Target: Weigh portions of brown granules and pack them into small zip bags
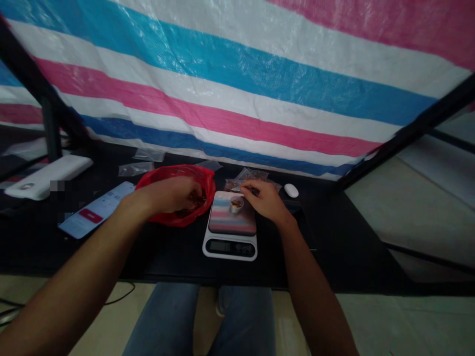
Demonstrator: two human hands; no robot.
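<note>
My left hand (170, 195) reaches into the mouth of a red plastic bag (200, 173), its curled fingers closed on brown pieces (195, 200). On the pastel-striped platform of a white digital kitchen scale (230, 247) stands a small white cup (236, 203) holding brown pieces. My right hand (261, 200) hangs just above and right of the cup, with its fingertips pinched together over a clear plastic bag of brown pieces (247, 178). Whether those fingertips hold anything is too small to tell.
A black table carries a white rectangular device (48, 177), a phone (96, 209) with a lit screen, clear plastic bags (148, 155), and a small white oval object (291, 190). A striped tarpaulin (222, 89) hangs behind. My jeans-covered knees (198, 321) lie below.
</note>
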